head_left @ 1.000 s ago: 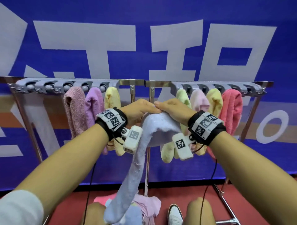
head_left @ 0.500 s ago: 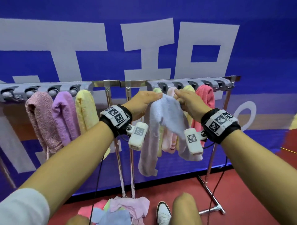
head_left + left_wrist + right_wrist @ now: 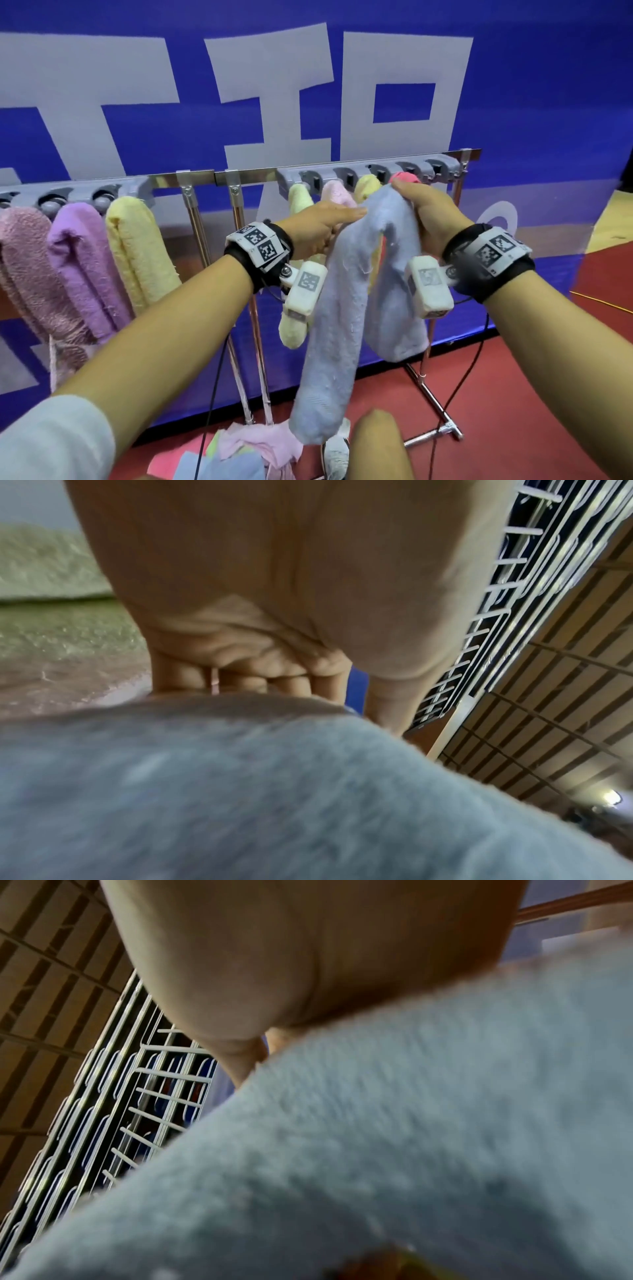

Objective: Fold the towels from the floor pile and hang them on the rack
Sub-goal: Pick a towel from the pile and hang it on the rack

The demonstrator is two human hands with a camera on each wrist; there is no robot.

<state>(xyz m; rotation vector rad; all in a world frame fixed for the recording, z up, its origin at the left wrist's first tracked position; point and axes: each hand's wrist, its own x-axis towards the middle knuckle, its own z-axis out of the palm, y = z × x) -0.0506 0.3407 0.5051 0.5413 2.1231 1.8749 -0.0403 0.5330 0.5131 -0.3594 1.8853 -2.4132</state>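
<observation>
A folded light blue towel (image 3: pixel 342 308) hangs doubled over between my hands, both ends pointing down. My left hand (image 3: pixel 322 226) grips its left side with curled fingers (image 3: pixel 260 669), thumb lying along the top. My right hand (image 3: pixel 421 212) grips the fold's top, just below the grey clip row (image 3: pixel 380 169) of the rack (image 3: pixel 205 180). The towel (image 3: pixel 411 1123) fills both wrist views. A coral towel (image 3: pixel 404 178) peeks out behind my right hand. A pile of towels (image 3: pixel 239 452) lies on the floor.
Pink (image 3: pixel 24 267), purple (image 3: pixel 82 260) and yellow (image 3: pixel 137 253) towels hang on the rack's left half; pale green (image 3: pixel 299 202), pink (image 3: pixel 337 192) and yellow (image 3: pixel 366 183) ones hang on the right. The end clip (image 3: pixel 442 168) is bare. Rack feet (image 3: pixel 442 428) and cables cross the red floor.
Both hands have carried the blue towel rightward and up along the rack, from the centre posts to the right clip row beside the coral towel. My view has turned right.
</observation>
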